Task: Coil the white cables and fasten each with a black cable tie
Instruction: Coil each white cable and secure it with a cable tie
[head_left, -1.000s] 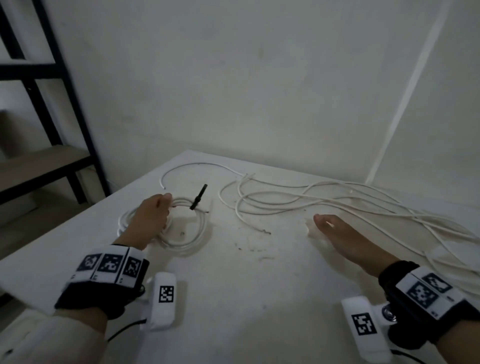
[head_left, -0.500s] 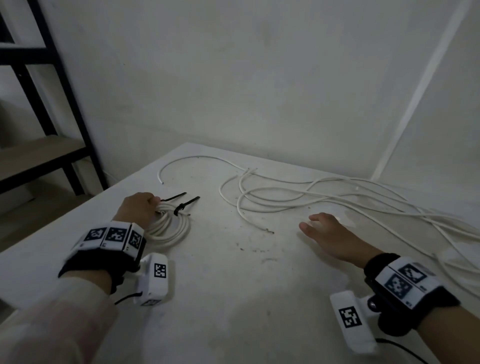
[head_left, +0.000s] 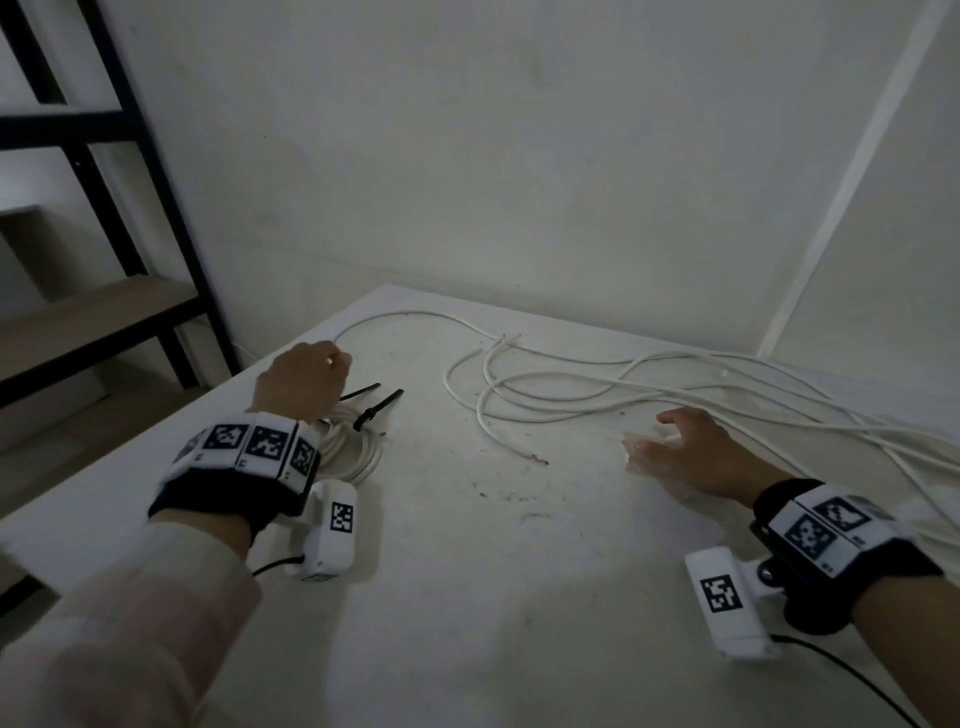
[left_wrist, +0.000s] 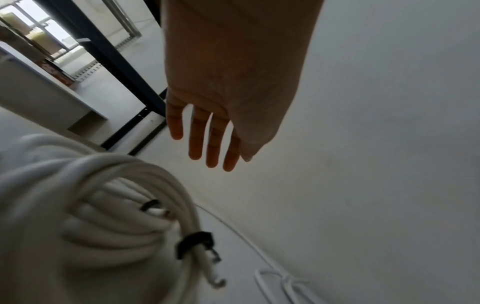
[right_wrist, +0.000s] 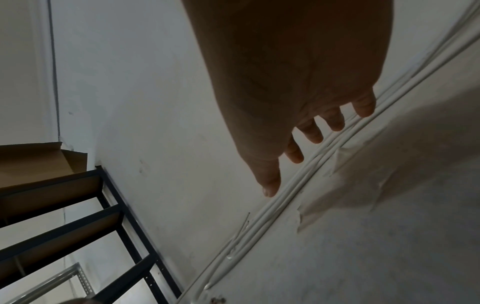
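A white cable coil (head_left: 363, 457) lies on the white table (head_left: 493, 597), bound by a black cable tie (head_left: 376, 410) whose tail sticks up. A second black tie (head_left: 358, 392) pokes out beside it. My left hand (head_left: 337, 361) hovers just beyond the coil with nothing in it. In the left wrist view its fingers (left_wrist: 207, 156) hang straight above the coil (left_wrist: 103, 205) and the tie (left_wrist: 193, 243). Loose white cables (head_left: 571, 400) sprawl across the far right. My right hand (head_left: 654, 436) rests open beside them, fingers (right_wrist: 314, 135) relaxed over the strands (right_wrist: 298, 185).
A crumpled clear plastic bag (head_left: 636, 457) lies under my right hand. A black shelving rack (head_left: 119, 156) stands past the table's left edge. A grey wall runs close behind the table. One more white cable (head_left: 395, 314) curves along the far edge.
My left hand has let go of the coil and moved away from it toward the far left. The coil now lies on the table. My right hand stays by the plastic bag.
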